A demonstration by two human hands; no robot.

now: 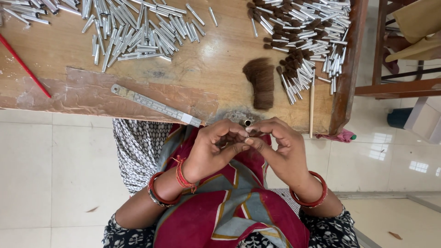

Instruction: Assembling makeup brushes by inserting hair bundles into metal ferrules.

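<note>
— Head view, what are your fingers on?

— A short metal tube, shiny and round-mouthed, pinched between both sets of fingertips just off the worktop edge, above my lap. My left hand curls around it from one side; my right hand grips it from the other, thumbs touching.

— And beyond it?

— A soft brown hair bundle lies flat on the scuffed wood. Beside it, tubes with bristle tufts are heaped; empty silver tubes scatter further left. A steel ruler lies slanted on taped brown paper.
</note>
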